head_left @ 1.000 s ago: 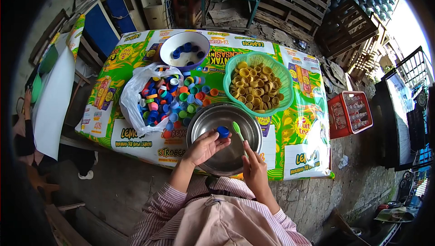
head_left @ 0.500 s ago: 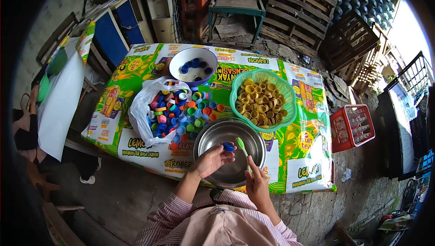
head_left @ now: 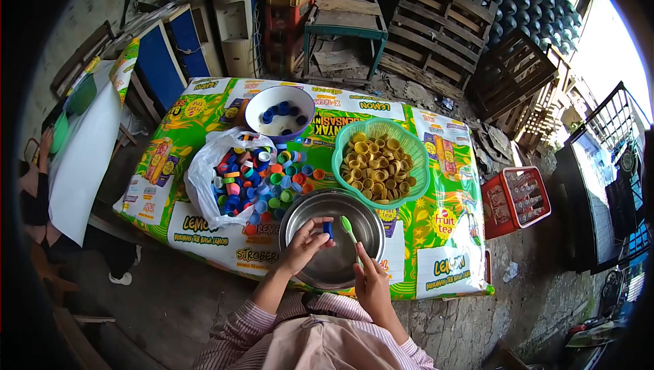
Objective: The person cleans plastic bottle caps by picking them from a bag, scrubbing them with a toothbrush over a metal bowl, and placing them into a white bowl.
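My left hand (head_left: 304, 245) pinches a blue bottle cap (head_left: 328, 229) above the steel bowl (head_left: 373, 227), with the cap turned on its side. A green brush (head_left: 348, 227) is gripped in my right hand (head_left: 371, 280), its head close to the cap's right side without visible contact. Left of the steel bowl, a white plastic bag (head_left: 204, 186) holds many mixed-colour caps, and loose caps (head_left: 287, 195) lie beside it. Behind are a white bowl (head_left: 255, 106) with dark blue caps and a green basket (head_left: 422, 165) full of yellow caps.
The table (head_left: 153, 219) has a printed green and white cover. A red crate (head_left: 501, 199) stands on the floor at the right. Beyond the table are a small wooden table (head_left: 347, 7) and pallets (head_left: 443, 22). Another person's hand (head_left: 46, 142) shows at the far left.
The blue cap has turned from lying nearly flat to standing on its side in my left hand. The whole view has shifted slightly, with the table lower and further left.
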Demonstrator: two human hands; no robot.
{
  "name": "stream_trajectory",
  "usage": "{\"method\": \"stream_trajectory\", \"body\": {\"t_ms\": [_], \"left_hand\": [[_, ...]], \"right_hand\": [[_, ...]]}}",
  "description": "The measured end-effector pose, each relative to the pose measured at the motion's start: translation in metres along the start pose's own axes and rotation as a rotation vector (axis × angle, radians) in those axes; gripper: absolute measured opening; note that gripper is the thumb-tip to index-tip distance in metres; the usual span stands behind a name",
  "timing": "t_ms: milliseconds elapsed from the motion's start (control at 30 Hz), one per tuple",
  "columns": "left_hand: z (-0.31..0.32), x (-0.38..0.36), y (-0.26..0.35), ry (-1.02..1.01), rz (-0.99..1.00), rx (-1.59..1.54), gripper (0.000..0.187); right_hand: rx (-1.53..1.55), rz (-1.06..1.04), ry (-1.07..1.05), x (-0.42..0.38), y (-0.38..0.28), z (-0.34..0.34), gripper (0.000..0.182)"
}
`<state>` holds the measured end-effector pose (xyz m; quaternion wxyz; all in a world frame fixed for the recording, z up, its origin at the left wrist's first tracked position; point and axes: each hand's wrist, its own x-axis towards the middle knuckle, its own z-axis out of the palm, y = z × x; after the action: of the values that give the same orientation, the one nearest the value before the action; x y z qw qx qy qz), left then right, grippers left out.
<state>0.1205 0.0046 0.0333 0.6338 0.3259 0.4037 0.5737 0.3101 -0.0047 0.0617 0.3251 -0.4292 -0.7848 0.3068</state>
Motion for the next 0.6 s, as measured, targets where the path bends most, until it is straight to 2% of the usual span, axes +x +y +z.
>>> {"method": "stream_trajectory", "body": {"t_ms": [33, 100, 167, 200, 233, 333, 400, 433, 533, 600], "left_hand": [[0.001, 0.001, 0.0, -0.002, -0.004, -0.004, 0.035], [0.001, 0.001, 0.0, -0.044, 0.191, 0.275, 0.035], [0.002, 0.002, -0.004, 0.001, 0.22, 0.338, 0.033], [0.002, 0.001, -0.004, 0.003, 0.196, 0.335, 0.034], [0.003, -0.002, -0.002, 0.007, 0.172, 0.332, 0.034], [0.003, -0.001, -0.006, 0.017, 0.19, 0.353, 0.035], [0.005, -0.002, -0.006, 0.03, 0.228, 0.337, 0.034], [0.006, -0.004, -0.002, 0.032, 0.226, 0.337, 0.034], [0.006, -0.005, 0.006, 0.005, 0.191, 0.453, 0.036], [0.007, -0.003, 0.004, 0.018, 0.183, 0.391, 0.037]], "right_hand": [[-0.004, 0.025, 0.027, -0.001, 0.0, -0.001, 0.045], [0.014, -0.034, -0.012, -0.007, 0.006, 0.003, 0.045], [0.039, -0.008, -0.03, -0.005, 0.004, 0.004, 0.046], [0.05, 0.004, 0.044, -0.002, 0.006, 0.005, 0.047], [0.004, 0.106, -0.015, 0.0, 0.004, -0.002, 0.047], [0.022, 0.018, 0.044, -0.001, 0.003, -0.003, 0.044], [0.021, 0.003, -0.116, -0.001, -0.002, -0.007, 0.048], [0.022, 0.003, -0.118, -0.001, 0.0, -0.007, 0.048], [0.07, 0.058, 0.051, 0.002, 0.005, -0.009, 0.048], [0.124, 0.058, -0.021, -0.003, 0.003, -0.012, 0.048]]}}
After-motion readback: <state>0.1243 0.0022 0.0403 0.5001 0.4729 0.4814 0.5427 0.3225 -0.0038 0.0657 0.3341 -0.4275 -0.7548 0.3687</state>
